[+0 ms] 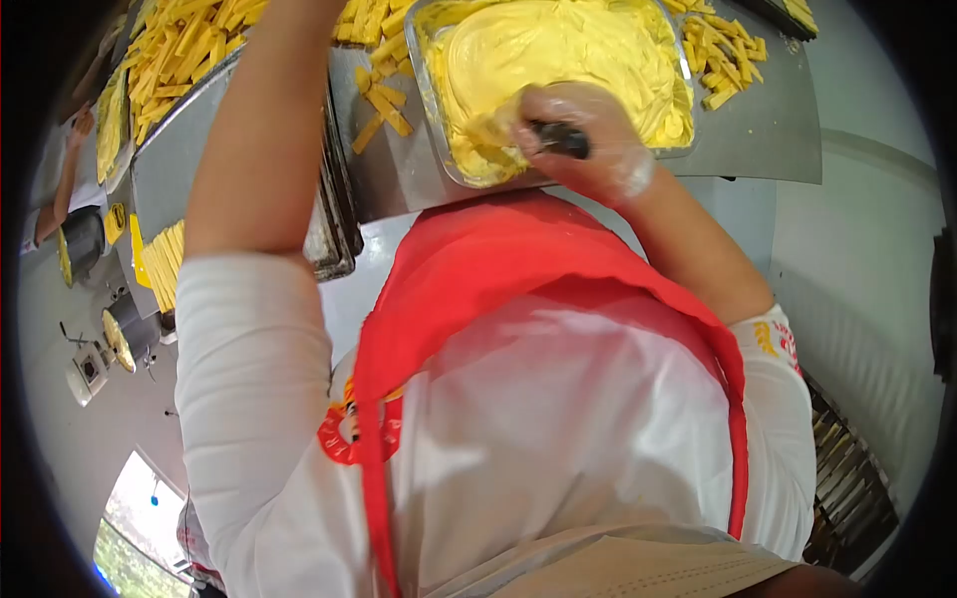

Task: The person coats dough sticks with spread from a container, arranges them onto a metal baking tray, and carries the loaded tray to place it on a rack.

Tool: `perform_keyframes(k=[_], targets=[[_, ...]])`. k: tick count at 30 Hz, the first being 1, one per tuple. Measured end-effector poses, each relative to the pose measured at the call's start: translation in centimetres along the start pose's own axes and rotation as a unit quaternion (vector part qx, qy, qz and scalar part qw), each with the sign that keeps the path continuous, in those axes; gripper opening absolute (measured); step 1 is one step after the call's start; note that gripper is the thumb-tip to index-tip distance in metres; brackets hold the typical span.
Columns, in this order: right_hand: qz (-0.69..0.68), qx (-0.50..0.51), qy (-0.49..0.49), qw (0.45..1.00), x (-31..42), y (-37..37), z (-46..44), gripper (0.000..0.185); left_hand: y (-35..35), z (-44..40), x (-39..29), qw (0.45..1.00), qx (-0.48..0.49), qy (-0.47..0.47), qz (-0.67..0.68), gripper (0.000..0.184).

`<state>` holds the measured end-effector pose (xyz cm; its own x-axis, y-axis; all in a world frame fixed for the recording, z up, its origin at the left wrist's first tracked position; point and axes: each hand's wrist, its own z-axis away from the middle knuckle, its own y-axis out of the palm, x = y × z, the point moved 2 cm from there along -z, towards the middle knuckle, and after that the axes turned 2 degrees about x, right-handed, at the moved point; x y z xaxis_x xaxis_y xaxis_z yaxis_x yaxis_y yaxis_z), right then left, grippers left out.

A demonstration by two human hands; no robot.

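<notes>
Firm grip, low stroke

My right fingers (541,104) wrap a black handle (566,141) over the near side of the tub (432,108); steady pressure should keep yellow cream (558,50) inside. My left fingers are out of view, state unknown. Farther out, yellow sticks (387,112) flank the tub on the worktop (753,140)

Bright window (143,503), greenery (128,558) outside, lower left; grey metal worktable (768,130), top; dark slatted rack (847,468), lower right
</notes>
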<state>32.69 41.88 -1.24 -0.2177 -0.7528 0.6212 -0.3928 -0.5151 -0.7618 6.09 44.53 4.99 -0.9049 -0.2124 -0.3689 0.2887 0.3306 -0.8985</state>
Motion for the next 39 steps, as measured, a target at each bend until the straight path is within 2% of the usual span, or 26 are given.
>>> perform_keyframes(k=[1, 3, 4, 6, 7, 8, 9, 11, 12, 13, 15, 17, 19, 20, 21, 23, 24, 26, 28, 29, 30, 31, 33, 35, 37, 39], targets=[[0.003, 0.062, -0.016, 0.998, -0.7, 0.9, 0.2, 0.012, -2.3, 2.3, -0.5, 0.997, 0.022, -0.018, 0.071, 0.019], [0.024, -0.007, -0.045, 0.999, -2.7, 1.1, 0.6, 0.012, -4.3, 6.2, -0.7, 0.997, -0.025, 0.045, 0.063, 0.018], [0.049, -0.018, -0.035, 0.998, -3.1, -0.1, 0.5, 0.013, -3.9, 8.7, -0.3, 0.988, -0.092, 0.125, -0.016, 0.018], [0.063, -0.05, -0.018, 0.997, -3.4, -1.9, 0.1, 0.016, -3.6, 14.1, 1.5, 0.944, 0.033, 0.208, -0.255, 0.032], [0.058, -0.046, -0.02, 0.997, -3.2, -2.1, 0.2, 0.016, -2.2, 16.0, 0.9, 0.944, 0.037, 0.203, -0.257, 0.032], [-0.012, -0.054, -0.025, 0.998, -2.8, -2.1, 0.4, 0.016, -0.8, 17.8, 0.0, 0.994, 0.006, 0.106, 0.006, 0.028], [-0.081, -0.062, -0.033, 0.994, -2.2, -2.1, 0.5, 0.016, 0.6, 19.4, -0.6, 0.963, -0.033, 0.001, 0.266, 0.03], [-0.08, 0.019, -0.039, 0.996, -2.1, -0.7, 1.2, 0.014, 2.8, 21.8, -2.1, 0.976, -0.029, -0.021, 0.214, 0.031], [-0.046, -0.006, -0.06, 0.997, -3.5, -0.2, 1.4, 0.015, 4.0, 23.1, -2.4, 0.985, -0.022, -0.039, 0.167, 0.032], [-0.01, -0.031, -0.08, 0.996, -4.5, -0.4, 1.3, 0.015, 5.5, 23.9, -2.4, 0.959, -0.019, -0.074, 0.271, 0.029], [0.06, -0.049, -0.027, 0.997, -5.7, -2.6, 0.8, 0.017, 6.3, 24.6, -2.8, 0.986, 0.05, -0.078, 0.139, 0.028], [0.071, -0.064, -0.003, 0.995, -3.6, -4.2, 0.4, 0.019, 7.3, 24.5, -3.6, 0.979, 0.045, -0.121, 0.158, 0.029], [-0.085, -0.083, -0.05, 0.992, -1.9, -4.8, 0.6, 0.02, 8.2, 24.2, -4.4, 0.971, 0.043, -0.154, 0.177, 0.031], [-0.278, -0.047, 0.027, 0.959, -1.1, -3.8, 1.4, 0.02, 8.5, 24.0, -4.7, 0.973, 0.029, -0.148, 0.176, 0.032], [-0.298, -0.044, 0.006, 0.954, -0.5, -2.6, 1.9, 0.019, 8.8, 23.8, -4.9, 0.974, 0.016, -0.142, 0.176, 0.033], [-0.091, -0.047, -0.018, 0.995, -0.9, -2.1, 2.2, 0.02, 8.7, 23.4, -5.2, 0.978, -0.001, -0.13, 0.163, 0.033], [-0.179, -0.017, 0.04, 0.983, -4.1, -1.3, 2.3, 0.022, 8.1, 23.4, -5.7, 0.979, 0.024, -0.139, 0.15, 0.029], [-0.079, -0.064, 0.068, 0.992, -7.5, -1.8, 2.0, 0.024, 7.5, 23.4, -5.6, 0.979, 0.045, -0.149, 0.134, 0.026], [-0.045, -0.064, 0.072, 0.994, -6.1, -3.4, 2.0, 0.024, 7.4, 23.4, -5.4, 0.999, 0.039, 0.017, 0.032, 0.024], [-0.173, -0.055, 0.063, 0.981, -3.6, -3.7, 2.6, 0.024, 7.4, 23.3, -5.3, 0.999, 0.038, 0.017, 0.033, 0.024], [-0.297, -0.046, 0.053, 0.952, -1.7, -3.5, 2.7, 0.025, 7.3, 23.3, -5.7, 0.993, 0.043, 0.114, -0.01, 0.022], [-0.258, -0.064, 0.017, 0.964, -1.1, -2.4, 2.6, 0.025, 7.3, 23.3, -6.1, 0.976, 0.046, 0.208, -0.054, 0.021], [-0.166, -0.004, 0.063, 0.984, -2.6, -1.9, 2.2, 0.026, 7.3, 23.4, -5.8, 0.972, 0.053, 0.22, -0.057, 0.018], [-0.13, -0.062, 0.111, 0.983, -6.5, -1.6, 1.5, 0.026, 7.3, 23.6, -5.4, 0.969, 0.058, 0.231, -0.063, 0.016], [-0.088, -0.056, 0.089, 0.99, -5.2, -2.2, 1.5, 0.025, 7.8, 23.7, -5.2, 0.997, 0.063, 0.046, 0.0, 0.021], [-0.161, -0.079, -0.017, 0.984, -1.3, -2.1, 2.1, 0.023, 7.6, 22.6, -5.7, 0.99, 0.104, -0.076, 0.05, 0.023]])
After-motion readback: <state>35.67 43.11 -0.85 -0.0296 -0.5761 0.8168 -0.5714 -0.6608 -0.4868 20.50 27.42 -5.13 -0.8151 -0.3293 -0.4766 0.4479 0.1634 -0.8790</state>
